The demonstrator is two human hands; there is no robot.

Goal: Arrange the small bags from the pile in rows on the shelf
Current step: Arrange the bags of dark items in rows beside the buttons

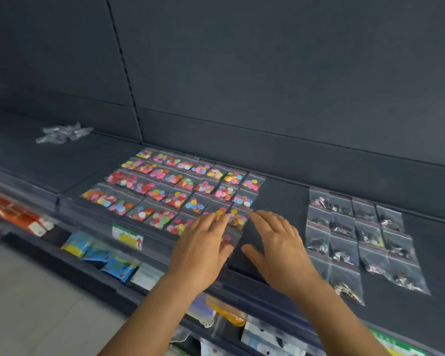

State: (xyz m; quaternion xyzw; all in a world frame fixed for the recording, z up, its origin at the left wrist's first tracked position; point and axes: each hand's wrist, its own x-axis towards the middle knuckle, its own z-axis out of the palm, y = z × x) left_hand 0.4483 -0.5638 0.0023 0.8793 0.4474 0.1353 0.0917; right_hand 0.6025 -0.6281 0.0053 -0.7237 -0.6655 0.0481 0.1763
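1. We count two hands over the dark shelf (280, 199). The left hand (201, 249) lies flat, fingers straight, on the near right corner of the small bags of coloured discs (175, 187). The right hand (280, 246) is spread with fingers apart; we cannot tell whether it touches the shelf.
2. The coloured bags lie in four slanted rows of roughly eight each. The exact count is uncertain because the left hand covers the near corner.
3. To the right, well apart, the bags of dark pieces (357, 235) stand in four columns of about four; their contents are too small to identify.
4. One loose pile of clear bags (63, 133) sits far left near the back wall; its number cannot be made out.
5. Bare shelf lies between the two groups, and between the pile and the coloured rows.
6. The lower shelf goods (106, 255) below the front edge are blurred and partly cut off.
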